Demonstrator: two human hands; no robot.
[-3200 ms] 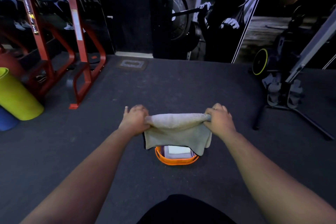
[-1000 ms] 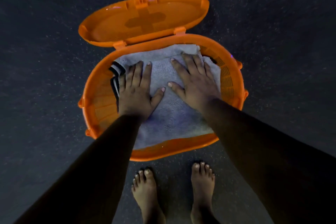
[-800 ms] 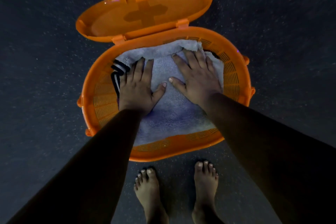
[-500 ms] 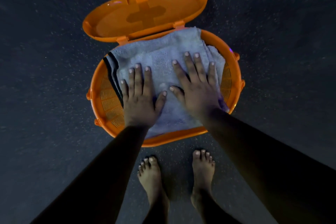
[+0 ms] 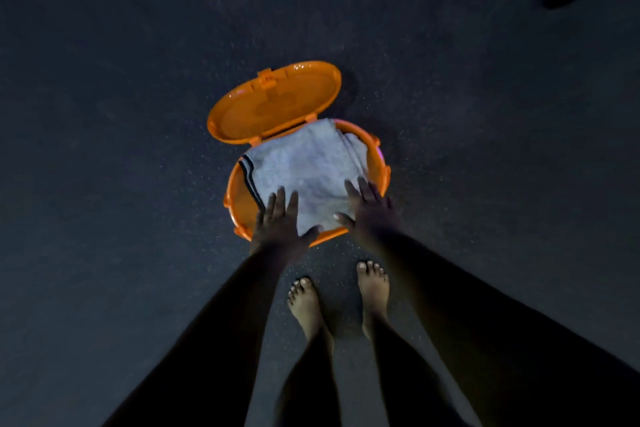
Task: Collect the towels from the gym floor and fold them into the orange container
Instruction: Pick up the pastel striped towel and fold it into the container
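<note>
I see the folded towel (image 5: 308, 170) heaped in the orange container (image 5: 242, 201), left hand (image 5: 278, 220) and right hand (image 5: 372, 210) flat and open, gripping nothing, at its near edge; piled above the rim, it could slump out or block the far lid (image 5: 273, 102)

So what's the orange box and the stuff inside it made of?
The orange container looks like glossy moulded plastic: its open lid shows shiny highlights. The grey towel inside looks like soft, fuzzy terry cloth, folded in layers, with dark stripes along one edge.
</note>
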